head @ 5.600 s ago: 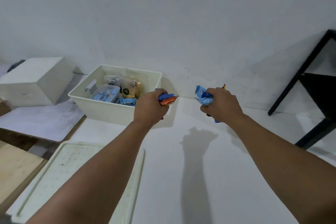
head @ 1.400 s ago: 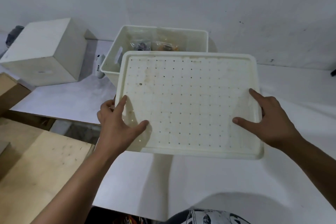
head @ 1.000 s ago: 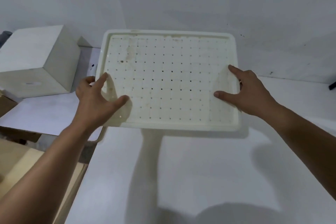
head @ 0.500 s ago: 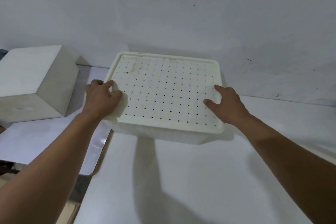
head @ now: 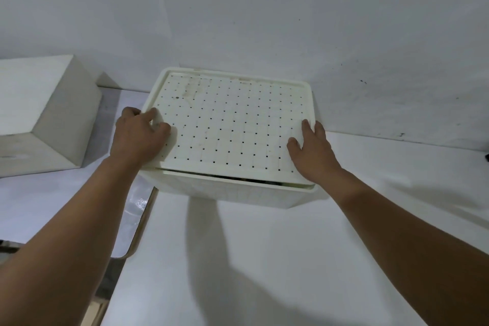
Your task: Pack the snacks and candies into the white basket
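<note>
The white basket stands on the white table against the wall. A white perforated lid lies on top of it, with a thin dark gap along the front edge. My left hand grips the lid's left edge, thumb on top and fingers curled over the side. My right hand lies flat on the lid's front right corner, fingers stretched out. The snacks and candies are hidden under the lid.
A white cube-shaped box stands to the left of the basket. A thin white board lies under it and ends at a rounded corner by the white table. The wall runs close behind the basket.
My hands let go of the snack packets earlier. I then lifted the perforated lid, carried it forward and set it down on the basket. My right hand's fingers now lie on top.
</note>
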